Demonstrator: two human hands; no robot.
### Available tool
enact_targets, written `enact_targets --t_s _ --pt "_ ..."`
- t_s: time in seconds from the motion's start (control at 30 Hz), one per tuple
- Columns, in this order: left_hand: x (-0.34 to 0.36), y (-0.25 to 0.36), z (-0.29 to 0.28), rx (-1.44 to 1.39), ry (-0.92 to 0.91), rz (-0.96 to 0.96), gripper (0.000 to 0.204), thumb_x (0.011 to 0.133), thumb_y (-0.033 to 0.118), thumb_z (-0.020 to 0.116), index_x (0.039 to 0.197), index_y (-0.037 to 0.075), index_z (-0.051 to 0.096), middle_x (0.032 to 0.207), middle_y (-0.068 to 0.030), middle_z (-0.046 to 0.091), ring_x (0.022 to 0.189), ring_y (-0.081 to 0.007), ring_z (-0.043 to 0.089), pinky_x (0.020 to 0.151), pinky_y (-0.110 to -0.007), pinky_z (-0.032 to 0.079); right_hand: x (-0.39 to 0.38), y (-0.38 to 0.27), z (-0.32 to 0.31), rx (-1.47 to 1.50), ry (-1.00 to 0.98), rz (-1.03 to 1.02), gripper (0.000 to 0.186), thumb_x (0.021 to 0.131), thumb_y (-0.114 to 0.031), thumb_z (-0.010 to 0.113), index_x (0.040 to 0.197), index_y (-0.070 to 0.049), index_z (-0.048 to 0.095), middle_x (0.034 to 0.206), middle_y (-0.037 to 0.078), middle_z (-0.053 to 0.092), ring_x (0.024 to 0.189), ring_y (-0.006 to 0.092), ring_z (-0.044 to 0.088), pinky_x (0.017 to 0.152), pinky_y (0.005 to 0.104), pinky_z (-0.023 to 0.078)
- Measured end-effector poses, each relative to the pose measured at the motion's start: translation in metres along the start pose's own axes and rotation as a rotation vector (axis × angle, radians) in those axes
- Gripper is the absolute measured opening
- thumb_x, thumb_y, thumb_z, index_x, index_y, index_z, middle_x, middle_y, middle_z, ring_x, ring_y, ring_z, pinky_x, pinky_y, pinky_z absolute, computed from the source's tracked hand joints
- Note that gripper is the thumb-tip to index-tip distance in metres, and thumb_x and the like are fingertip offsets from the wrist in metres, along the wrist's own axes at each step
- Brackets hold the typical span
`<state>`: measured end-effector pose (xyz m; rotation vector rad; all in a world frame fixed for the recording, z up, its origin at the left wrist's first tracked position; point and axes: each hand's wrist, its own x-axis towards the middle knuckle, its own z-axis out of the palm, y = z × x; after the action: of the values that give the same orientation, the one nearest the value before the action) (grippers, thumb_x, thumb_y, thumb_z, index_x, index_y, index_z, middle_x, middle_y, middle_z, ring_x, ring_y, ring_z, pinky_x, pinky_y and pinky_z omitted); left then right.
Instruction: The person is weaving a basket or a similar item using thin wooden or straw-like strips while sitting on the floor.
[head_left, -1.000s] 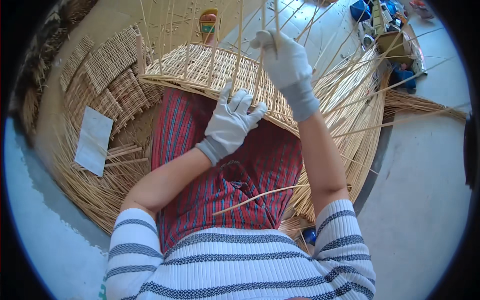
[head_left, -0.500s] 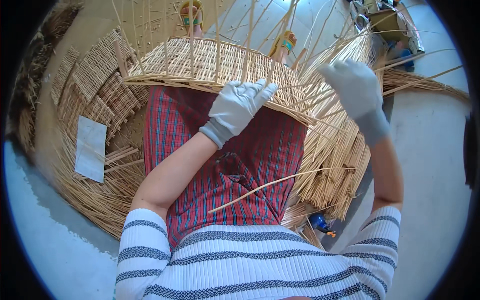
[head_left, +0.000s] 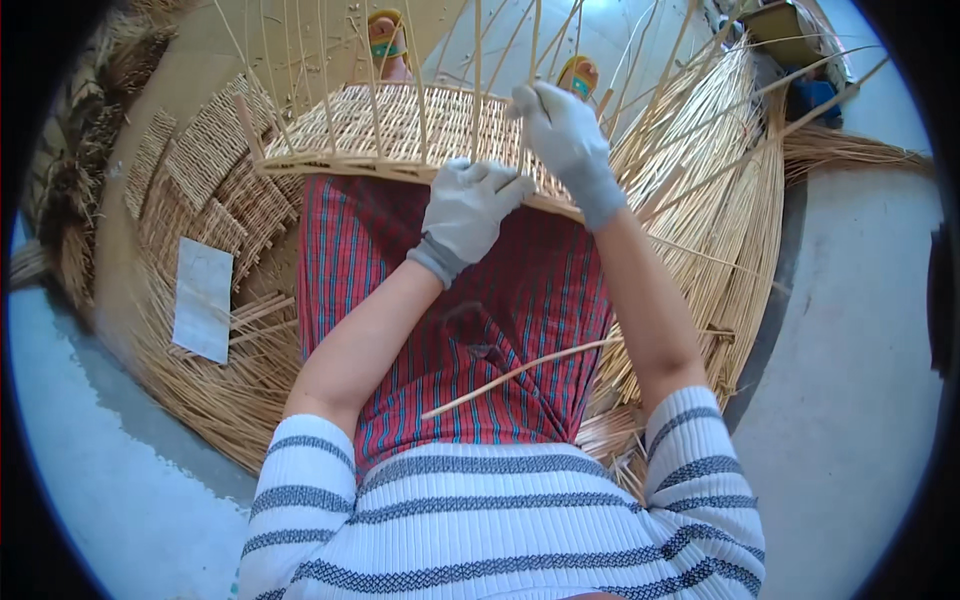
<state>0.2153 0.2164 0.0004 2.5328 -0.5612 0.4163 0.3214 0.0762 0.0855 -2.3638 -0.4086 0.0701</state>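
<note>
A half-woven wicker basket (head_left: 400, 130) lies across the person's lap. The gloved left hand (head_left: 468, 205) presses flat on its near rim; the gloved right hand (head_left: 562, 130) pinches an upright stake (head_left: 536, 40).

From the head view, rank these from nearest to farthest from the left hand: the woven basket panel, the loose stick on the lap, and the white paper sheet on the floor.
1. Woven basket panel: under the left hand, touching it.
2. Loose stick: on the lap, below the hand.
3. White paper sheet: far left, on the woven mats.
</note>
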Motion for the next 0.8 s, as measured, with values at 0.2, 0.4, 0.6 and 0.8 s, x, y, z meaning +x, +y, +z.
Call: enact_targets --t_s 0.2,0.4,0.6,0.8 --pt "-0.002 -0.003 0.005 0.112 0.006 0.031 0.036 0.095 0.023 0.053 0.128 0.029 0.069 0.127 0.0052 0.069 0.121 -0.0135 0.061 0.107 -0.036 0.036 -0.121 0.004 -0.035 0.629 -0.072 0.604 0.058 0.109 -0.050 0.046 0.105 0.000 0.075 0.060 0.000 0.058 0.045 0.0065 0.044 0.041 0.0236 0.035" --pt "-0.001 -0.002 0.007 0.122 0.052 0.051 0.032 0.091 0.022 0.058 0.120 0.026 0.071 0.117 0.0044 0.072 0.111 -0.0136 0.065 0.102 -0.037 0.040 -0.143 0.048 -0.007 1.244 0.145 0.983 0.054 0.107 -0.045 0.051 0.092 0.003 0.072 0.062 0.000 0.058 0.045 0.0048 0.042 0.036 0.0192 0.028" --pt "0.018 0.012 -0.026 -0.031 -0.086 -0.015 0.014 0.090 0.023 0.070 0.102 0.016 0.071 0.091 -0.0053 0.071 0.093 -0.0256 0.069 0.086 -0.041 0.047 -0.148 0.024 -0.033 0.485 0.285 0.466 0.047 0.105 -0.039 0.060 0.133 -0.002 0.066 0.069 0.002 0.064 0.052 0.0066 0.052 0.049 0.0253 0.045" --pt "0.022 0.011 -0.031 -0.117 -0.193 -0.034 0.012 0.091 0.012 0.060 0.100 0.013 0.068 0.087 -0.0084 0.069 0.092 -0.0296 0.067 0.085 -0.043 0.048 -0.132 0.023 -0.058 0.463 0.010 0.304 0.081 0.105 -0.024 0.060 0.167 -0.014 0.010 0.144 0.019 0.058 0.070 0.0134 0.066 0.061 0.0286 0.056"
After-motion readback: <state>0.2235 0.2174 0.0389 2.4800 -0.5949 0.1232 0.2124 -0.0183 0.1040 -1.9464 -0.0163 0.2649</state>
